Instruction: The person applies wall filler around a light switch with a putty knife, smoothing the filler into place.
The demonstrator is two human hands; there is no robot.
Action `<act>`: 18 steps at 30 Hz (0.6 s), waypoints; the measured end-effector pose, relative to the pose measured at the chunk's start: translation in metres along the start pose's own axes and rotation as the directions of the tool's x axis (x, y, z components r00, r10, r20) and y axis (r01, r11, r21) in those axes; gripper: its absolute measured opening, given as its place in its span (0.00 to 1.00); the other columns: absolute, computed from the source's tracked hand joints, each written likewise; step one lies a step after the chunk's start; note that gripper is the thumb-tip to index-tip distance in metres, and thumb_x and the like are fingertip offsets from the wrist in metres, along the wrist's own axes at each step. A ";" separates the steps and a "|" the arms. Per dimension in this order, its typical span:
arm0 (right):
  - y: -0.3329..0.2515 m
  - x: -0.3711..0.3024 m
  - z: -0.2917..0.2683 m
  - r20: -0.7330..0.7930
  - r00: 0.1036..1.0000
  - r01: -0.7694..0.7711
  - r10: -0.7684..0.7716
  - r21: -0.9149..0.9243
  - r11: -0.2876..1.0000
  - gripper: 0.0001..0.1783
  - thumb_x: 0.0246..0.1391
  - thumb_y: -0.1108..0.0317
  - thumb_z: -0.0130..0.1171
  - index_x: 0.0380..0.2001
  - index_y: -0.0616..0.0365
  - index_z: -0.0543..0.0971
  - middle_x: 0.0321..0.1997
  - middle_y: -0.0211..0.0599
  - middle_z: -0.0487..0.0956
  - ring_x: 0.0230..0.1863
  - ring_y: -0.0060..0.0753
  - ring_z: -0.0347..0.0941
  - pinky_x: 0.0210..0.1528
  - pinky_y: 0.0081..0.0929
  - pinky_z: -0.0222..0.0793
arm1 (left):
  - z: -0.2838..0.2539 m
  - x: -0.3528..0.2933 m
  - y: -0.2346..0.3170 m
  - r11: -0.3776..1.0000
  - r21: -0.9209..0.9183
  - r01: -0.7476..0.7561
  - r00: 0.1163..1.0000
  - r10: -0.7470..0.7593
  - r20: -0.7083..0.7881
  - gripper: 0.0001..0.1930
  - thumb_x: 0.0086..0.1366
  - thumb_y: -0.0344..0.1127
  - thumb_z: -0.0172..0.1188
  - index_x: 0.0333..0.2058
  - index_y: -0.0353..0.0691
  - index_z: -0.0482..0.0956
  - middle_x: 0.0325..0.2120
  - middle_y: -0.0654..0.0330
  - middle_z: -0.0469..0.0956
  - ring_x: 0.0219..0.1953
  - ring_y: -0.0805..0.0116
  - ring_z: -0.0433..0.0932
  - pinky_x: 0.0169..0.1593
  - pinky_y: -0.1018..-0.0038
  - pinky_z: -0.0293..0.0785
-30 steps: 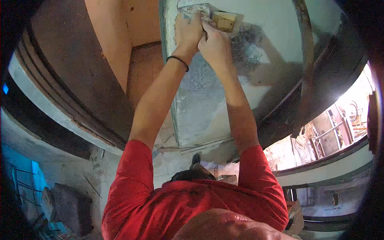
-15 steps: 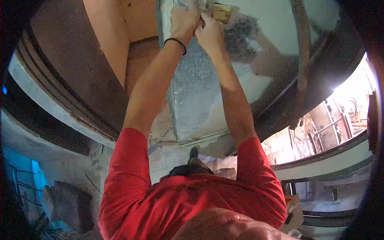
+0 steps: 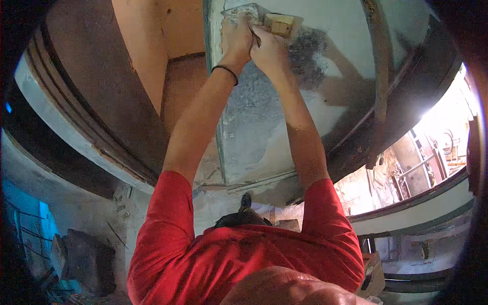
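Both arms reach up to the wall [image 3: 256, 137], where my hands meet beside a yellowed switch plate [image 3: 278, 24]. My left hand [image 3: 237, 39], below a dark wristband [image 3: 226, 74], presses its fingers to a rough grey-white patch [image 3: 246, 11] close to the wall's left edge. Against it, my right hand [image 3: 269, 53] is curled, thumb up, just below the plate. The fingers of both hands look closed, and a small dark bit shows between them. What they hold is hidden by the hands.
Left of the wall edge is a doorway with an orange-lit wall [image 3: 185, 28] and a brown door [image 3: 84, 56]. A worn wooden strip [image 3: 381, 76] runs down the wall at right. Beyond lies a bright opening with a metal frame [image 3: 427, 157]. A dark bulky object [image 3: 89, 262] stands lower left.
The view has shifted slightly, so the wall, plate and hands sit a little lower and more of the grey-white patch shows. My hands stay together at the same spot.
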State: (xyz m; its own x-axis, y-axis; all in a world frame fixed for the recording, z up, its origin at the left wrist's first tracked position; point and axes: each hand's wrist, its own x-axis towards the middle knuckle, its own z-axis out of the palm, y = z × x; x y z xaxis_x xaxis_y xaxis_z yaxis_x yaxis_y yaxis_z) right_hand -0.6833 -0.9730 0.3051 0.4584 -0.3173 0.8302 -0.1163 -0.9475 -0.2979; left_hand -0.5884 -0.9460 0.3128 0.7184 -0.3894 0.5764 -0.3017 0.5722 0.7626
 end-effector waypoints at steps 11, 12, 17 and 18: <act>0.006 0.004 0.019 -0.094 0.995 0.028 -0.021 0.076 0.997 0.17 0.47 0.70 0.53 0.42 0.61 0.76 0.36 0.56 0.77 0.40 0.58 0.73 0.42 0.42 0.69 | -0.006 0.036 -0.045 0.996 0.086 -0.021 0.995 0.029 -0.093 0.22 0.63 0.44 0.51 0.39 0.23 0.70 0.32 0.48 0.76 0.33 0.61 0.76 0.35 0.66 0.73; -0.003 0.004 0.019 -0.068 0.996 -0.044 0.050 0.092 0.995 0.17 0.48 0.72 0.53 0.43 0.61 0.76 0.37 0.55 0.77 0.40 0.56 0.74 0.42 0.38 0.70 | -0.011 0.046 -0.046 0.967 0.249 -0.051 0.990 0.082 -0.117 0.20 0.63 0.43 0.51 0.36 0.25 0.73 0.32 0.49 0.77 0.32 0.62 0.77 0.34 0.67 0.73; 0.012 0.000 0.031 -0.128 0.992 0.032 -0.012 0.152 0.988 0.15 0.50 0.69 0.53 0.42 0.55 0.77 0.33 0.55 0.77 0.37 0.58 0.74 0.37 0.41 0.69 | 0.002 0.018 -0.017 0.969 0.231 -0.093 0.976 0.134 -0.169 0.23 0.66 0.50 0.47 0.32 0.30 0.72 0.18 0.53 0.73 0.16 0.66 0.68 0.21 0.67 0.65; 0.025 -0.003 0.030 -0.125 0.992 0.000 0.016 0.127 0.992 0.14 0.50 0.68 0.53 0.42 0.55 0.77 0.33 0.54 0.77 0.37 0.58 0.73 0.37 0.41 0.69 | 0.006 -0.003 0.016 0.944 0.123 0.305 0.952 -0.307 0.001 0.23 0.66 0.50 0.48 0.42 0.30 0.69 0.28 0.50 0.74 0.21 0.66 0.72 0.22 0.68 0.66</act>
State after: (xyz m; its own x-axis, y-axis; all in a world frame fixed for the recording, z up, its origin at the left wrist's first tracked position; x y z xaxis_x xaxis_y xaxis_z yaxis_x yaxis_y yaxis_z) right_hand -0.6614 -0.9946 0.2815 0.3432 -0.3347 0.8776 -0.0036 -0.9348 -0.3551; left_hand -0.5989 -0.9399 0.3248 0.7755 -0.5475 0.3145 -0.1430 0.3329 0.9320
